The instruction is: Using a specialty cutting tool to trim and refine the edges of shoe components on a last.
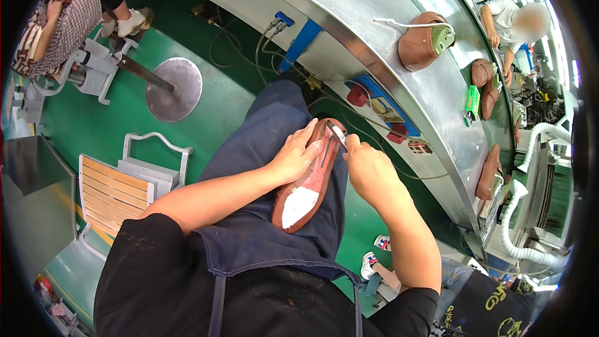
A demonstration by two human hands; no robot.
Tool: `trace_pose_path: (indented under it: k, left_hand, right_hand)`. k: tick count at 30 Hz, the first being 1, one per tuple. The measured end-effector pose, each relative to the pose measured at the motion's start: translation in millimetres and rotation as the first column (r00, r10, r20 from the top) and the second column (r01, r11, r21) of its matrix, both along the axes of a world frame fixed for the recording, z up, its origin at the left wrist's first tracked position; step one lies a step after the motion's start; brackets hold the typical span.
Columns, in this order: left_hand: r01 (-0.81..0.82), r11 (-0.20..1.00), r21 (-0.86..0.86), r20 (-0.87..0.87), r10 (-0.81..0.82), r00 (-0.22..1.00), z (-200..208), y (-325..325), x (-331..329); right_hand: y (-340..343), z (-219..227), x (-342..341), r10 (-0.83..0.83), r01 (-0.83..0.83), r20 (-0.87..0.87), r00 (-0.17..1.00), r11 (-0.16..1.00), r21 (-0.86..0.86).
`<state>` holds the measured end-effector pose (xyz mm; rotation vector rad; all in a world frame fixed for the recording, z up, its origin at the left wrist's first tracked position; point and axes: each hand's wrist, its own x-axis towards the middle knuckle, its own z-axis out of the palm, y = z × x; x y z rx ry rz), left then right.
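A brown shoe (319,178) lies bottom up across my lap on the dark blue apron (237,143). Its underside shows a reddish insole, a dark strip along the middle and a white patch towards the near end. My left hand (298,153) grips the shoe from the left, fingers over its edge near the far end. In my right hand (368,165) is a small tool with a pale, narrow tip (339,135), which meets the shoe's far end. My fist covers the tool's handle, so its exact kind cannot be made out.
A metal workbench (349,6) runs along the right, holding a brown shoe with a white cord (424,47), more brown shoes (490,171) and a green box (472,105). Cables hang below it. At left stand a slatted chair (115,193) and a round metal base (174,89). Other people sit nearby.
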<state>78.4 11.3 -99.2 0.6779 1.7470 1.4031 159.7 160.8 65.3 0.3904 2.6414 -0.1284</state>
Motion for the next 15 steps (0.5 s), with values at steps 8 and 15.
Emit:
trace_pose_path:
  k: [8,15]
  left_hand:
    - [0.021,1.0,0.003,-0.023,-0.021,1.0,1,0,1]
    - [0.039,0.998,0.046,-0.059,-0.036,0.998,-1,4,0]
  right_hand:
    - [17,-19,18,-0.629,0.721,0.553,0.546,0.017,-0.693]
    - [15,-54,46,-0.571,0.534,0.717,0.399,-0.491,-0.688]
